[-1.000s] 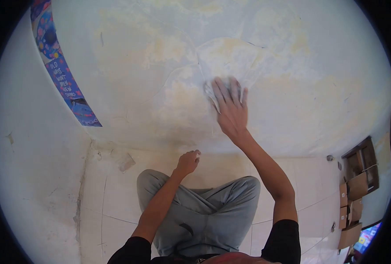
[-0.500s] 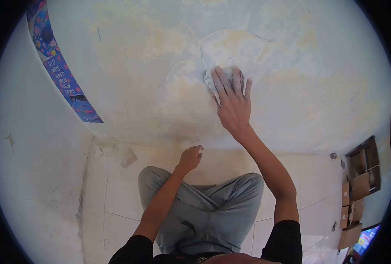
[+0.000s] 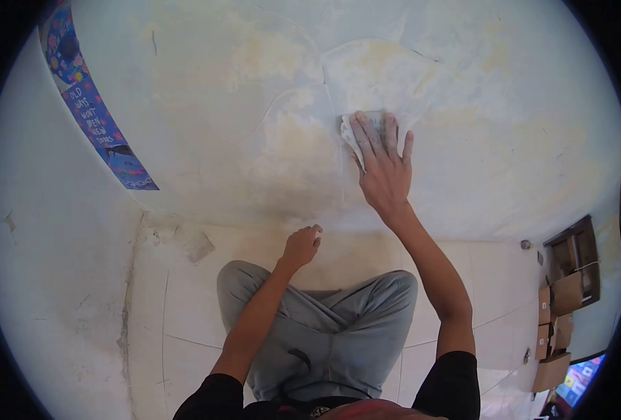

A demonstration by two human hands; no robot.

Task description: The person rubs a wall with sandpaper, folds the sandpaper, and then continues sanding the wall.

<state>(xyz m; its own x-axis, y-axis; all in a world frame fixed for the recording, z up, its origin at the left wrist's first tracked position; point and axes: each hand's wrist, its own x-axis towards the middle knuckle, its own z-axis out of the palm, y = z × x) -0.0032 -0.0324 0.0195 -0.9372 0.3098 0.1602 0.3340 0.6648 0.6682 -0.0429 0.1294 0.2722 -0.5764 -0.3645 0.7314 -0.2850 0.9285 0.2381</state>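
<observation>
My right hand [image 3: 384, 168] presses a folded piece of sandpaper [image 3: 375, 120] flat against the wall [image 3: 464, 154]. Its fingers lie over the sheet, whose printed back shows between them, and white dust coats the fingertips. The plaster there is patchy white and yellowish, with thin cracks above and to the left of the sheet. Low down, close to the foot of the wall, my left hand [image 3: 302, 246] is curled closed above my crossed legs [image 3: 324, 329]. A small pale bit shows by its fingers, too small to name.
A blue printed poster strip [image 3: 97, 115] hangs on the wall at the left. On the right are cardboard boxes [image 3: 552, 371], a dark wooden frame [image 3: 577, 259] and a lit screen [image 3: 580, 378]. Pale tiles [image 3: 191, 301] cover the floor.
My right hand has slid the sandpaper slightly down and to the right on the wall. My left hand stays closed in nearly the same place. The view has shifted a little.
</observation>
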